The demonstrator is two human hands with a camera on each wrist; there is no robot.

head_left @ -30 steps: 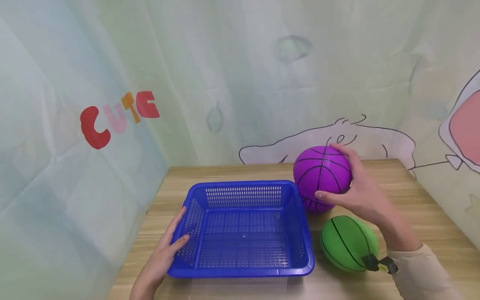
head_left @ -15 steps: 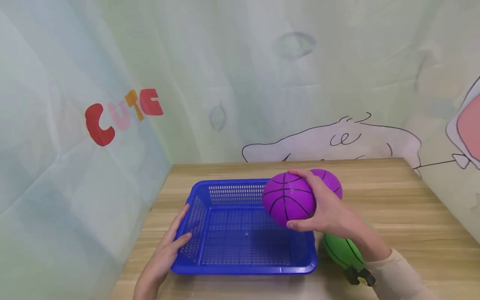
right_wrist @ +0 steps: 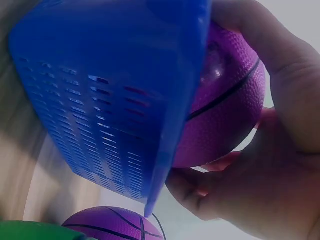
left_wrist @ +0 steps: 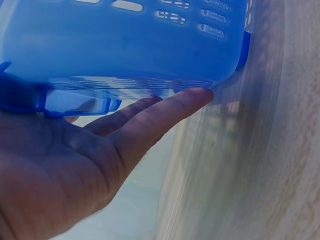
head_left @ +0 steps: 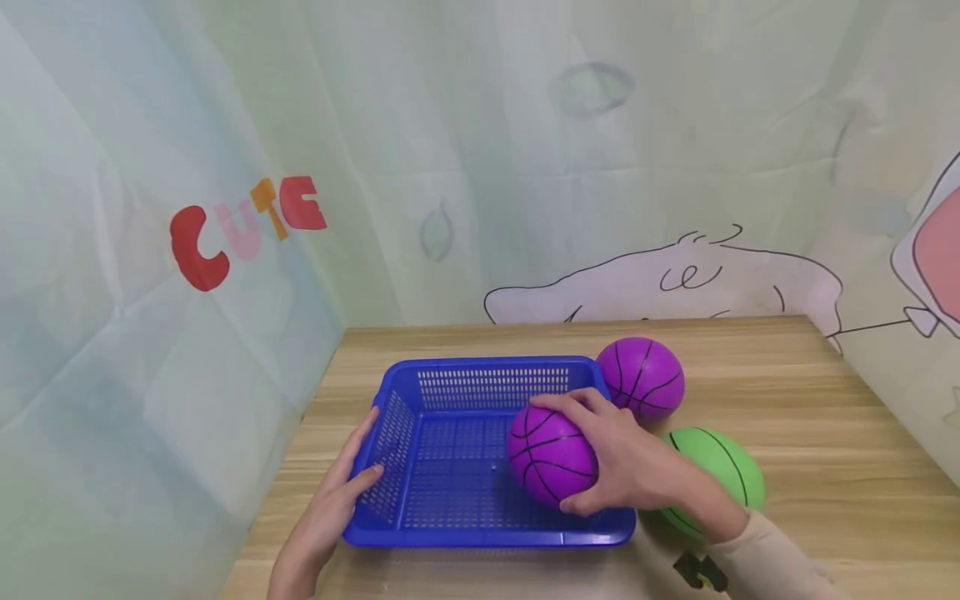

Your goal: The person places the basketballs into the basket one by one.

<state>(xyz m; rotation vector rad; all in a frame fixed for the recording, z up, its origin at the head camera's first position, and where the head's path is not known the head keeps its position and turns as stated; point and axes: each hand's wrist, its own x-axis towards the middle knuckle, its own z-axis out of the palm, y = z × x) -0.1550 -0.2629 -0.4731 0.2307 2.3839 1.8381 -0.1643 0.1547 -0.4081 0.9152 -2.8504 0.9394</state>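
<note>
In the head view my right hand [head_left: 626,458] grips a purple mini basketball [head_left: 551,454] with black lines, low inside the right part of a blue plastic basket [head_left: 487,539]. The right wrist view shows thumb and fingers spread around that ball, partly hidden behind the basket's wall. My left hand [head_left: 322,508] lies along the basket's left side, its thumb over the rim. Seen from the left wrist, its straight fingers [left_wrist: 165,112] touch the outside of the perforated wall.
A second purple mini basketball [head_left: 643,377] sits on the wooden table [head_left: 825,433] by the basket's back right corner. A green ball [head_left: 723,467] is nearer, partly behind my right forearm. A printed curtain [head_left: 450,150] stands behind the table.
My right hand has carried the purple basketball left and down from beyond the basket's right side into the basket, uncovering the second purple ball. The left hand stays at the basket's left side.
</note>
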